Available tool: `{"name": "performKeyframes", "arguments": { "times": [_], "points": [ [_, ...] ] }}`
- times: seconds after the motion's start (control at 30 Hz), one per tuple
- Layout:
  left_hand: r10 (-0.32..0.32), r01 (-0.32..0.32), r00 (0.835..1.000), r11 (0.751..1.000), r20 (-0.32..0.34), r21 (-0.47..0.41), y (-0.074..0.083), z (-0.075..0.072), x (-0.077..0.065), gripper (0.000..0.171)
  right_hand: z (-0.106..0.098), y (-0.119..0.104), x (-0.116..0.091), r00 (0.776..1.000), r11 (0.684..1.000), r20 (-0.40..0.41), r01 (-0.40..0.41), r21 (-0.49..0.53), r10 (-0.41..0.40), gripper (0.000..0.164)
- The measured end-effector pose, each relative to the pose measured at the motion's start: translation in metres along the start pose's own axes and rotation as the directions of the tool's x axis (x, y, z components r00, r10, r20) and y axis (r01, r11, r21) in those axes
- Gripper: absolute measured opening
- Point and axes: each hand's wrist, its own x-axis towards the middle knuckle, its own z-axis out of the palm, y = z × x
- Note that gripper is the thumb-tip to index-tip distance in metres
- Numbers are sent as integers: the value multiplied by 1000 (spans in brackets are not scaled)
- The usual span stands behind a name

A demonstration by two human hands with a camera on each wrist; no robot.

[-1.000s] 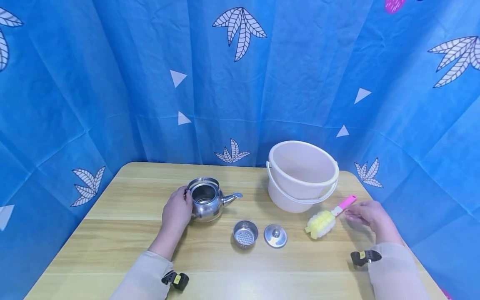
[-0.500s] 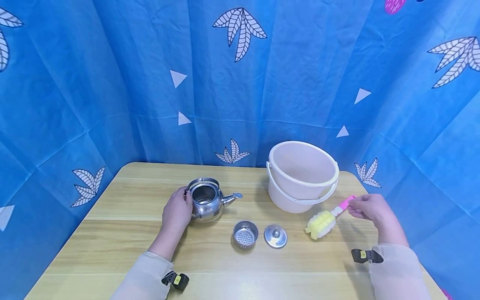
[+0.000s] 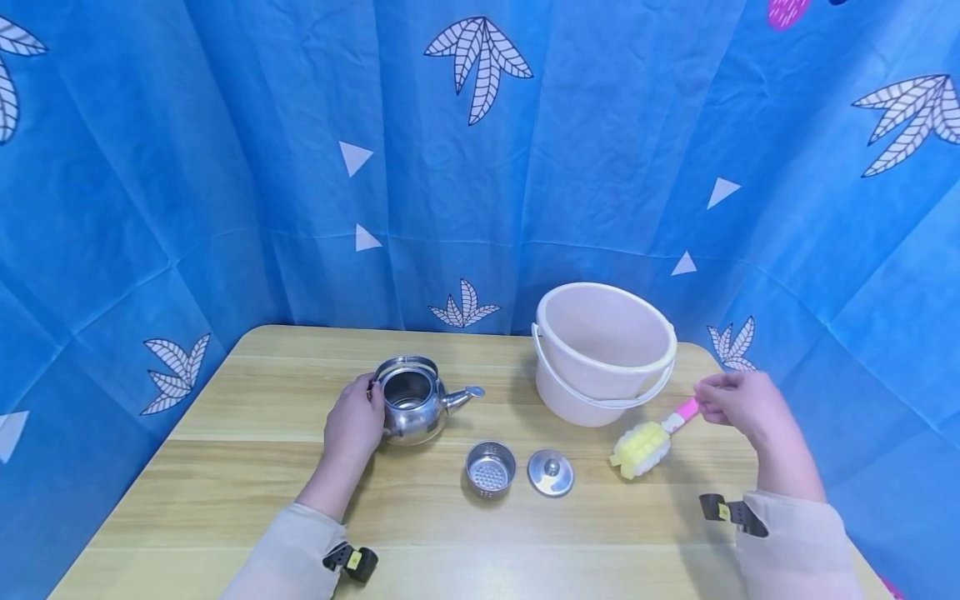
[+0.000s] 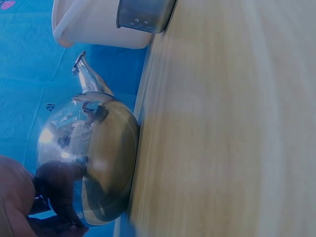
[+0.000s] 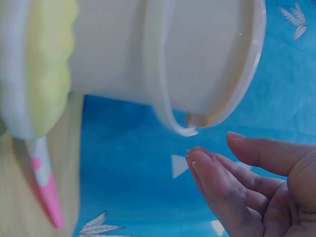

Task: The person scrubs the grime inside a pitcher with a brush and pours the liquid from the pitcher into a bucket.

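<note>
A lidless stainless steel teapot (image 3: 417, 414) stands on the table, its spout towards the right. My left hand (image 3: 355, 422) holds it at its left side, by the raised hoop handle (image 3: 408, 362); the left wrist view shows the fingers (image 4: 17, 197) behind the shiny body. In front of the teapot are a perforated strainer basket (image 3: 491, 468) and a round knobbed lid (image 3: 551, 472). Over at the right lies a sponge bottle brush (image 3: 643, 448) with a pink handle. My right hand (image 3: 738, 404) hovers near that handle's end, thumb and fingertips apart, holding nothing, as the right wrist view shows.
Behind the brush stands a pale bucket (image 3: 597, 392) with its bail handle hanging down in front. Blue patterned curtain (image 3: 465, 167) encloses the back and sides of the wooden table (image 3: 225, 467).
My right hand has risen and moved back from beside the brush handle to above its end. The brush has stayed in place. My left hand and the teapot are unmoved.
</note>
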Motion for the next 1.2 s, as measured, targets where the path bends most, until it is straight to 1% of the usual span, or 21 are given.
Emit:
{"name": "performKeyframes", "arguments": {
  "times": [0.17, 0.3, 0.47, 0.63, 0.73, 0.9, 1.1, 1.2],
  "points": [
    [1, -1, 1000, 1000, -7, 7, 0, 1, 0, 45, 0, -14, -9, 1000, 998, -18, 15, -64, -16, 46],
    [2, -2, 1000, 1000, -10, 7, 0, 1, 0, 45, 2, -23, -16, 999, 996, -37, 34, -83, -38, 48],
    [6, -6, 1000, 1000, -14, 6, 0, 1, 0, 45, 6, -35, -26, 992, 987, -73, 95, -127, -105, 51],
    [10, -10, 1000, 1000, -19, 9, -1, 1, 0, 44, 11, -48, -35, 975, 969, -116, 166, -181, -189, 50],
    [8, -8, 1000, 1000, -14, 9, -1, 1, 1, 45, 15, -55, -38, 965, 963, -144, 192, -187, -220, 49],
    [-2, 2, 1000, 1000, 2, 6, 0, 1, 0, 46, 22, -65, -40, 949, 960, -179, 232, -159, -259, 49],
    [3, -3, 1000, 1000, -6, 9, -1, 1, 1, 46, 33, -79, -43, 944, 960, -187, 252, -125, -272, 47],
    [4, -4, 1000, 1000, -8, 6, -2, 2, 2, 45, 39, -85, -44, 938, 955, -188, 276, -105, -292, 45]
  ]
}}
